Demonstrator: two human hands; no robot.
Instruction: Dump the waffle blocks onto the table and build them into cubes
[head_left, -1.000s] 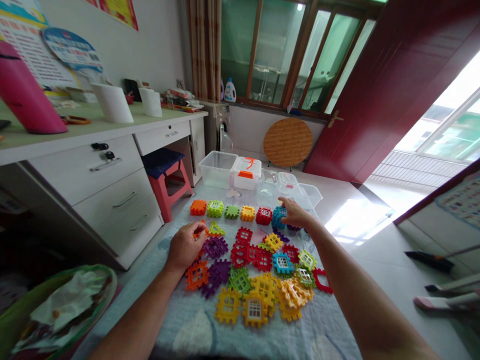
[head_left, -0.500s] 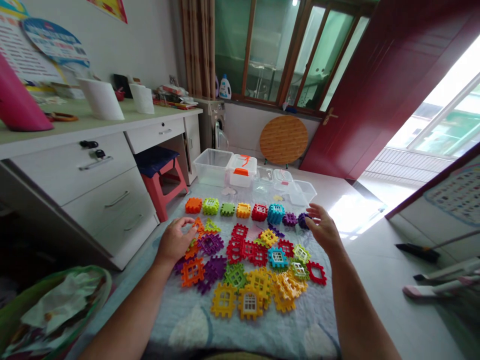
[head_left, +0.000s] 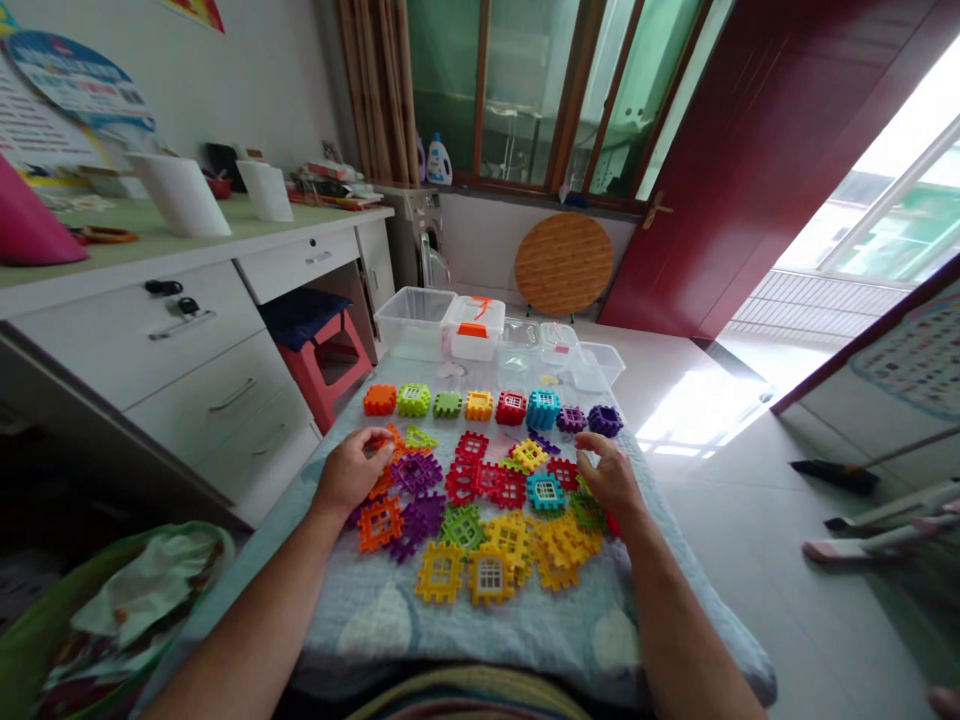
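Note:
My left hand (head_left: 351, 472) is at the left edge of a spread of plastic building blocks, its curved fingers apart beside orange pieces (head_left: 394, 440). A purple block (head_left: 416, 472) lies just right of its fingertips. Over the right side of the spread is my right hand (head_left: 611, 478), thumb and fingers apart with nothing visible between them. It partly covers green pieces (head_left: 587, 512) and a red one. Near it are a blue window block (head_left: 545, 491) and a yellow one (head_left: 529, 455). Red pieces (head_left: 487, 478) lie mid-spread, with yellow pieces (head_left: 439, 572) nearest me.
Behind the spread runs a row of coloured block stacks, from orange (head_left: 380, 400) to dark purple (head_left: 604, 420). Clear plastic boxes (head_left: 415, 325) stand at the table's far end. A desk (head_left: 187, 350) and a red stool (head_left: 330, 365) are left; a waste basket (head_left: 120, 610) sits lower left.
My right hand has moved from the dark purple stack toward me and left, over the green pieces. My left hand stays by the orange pieces. The view has shifted slightly.

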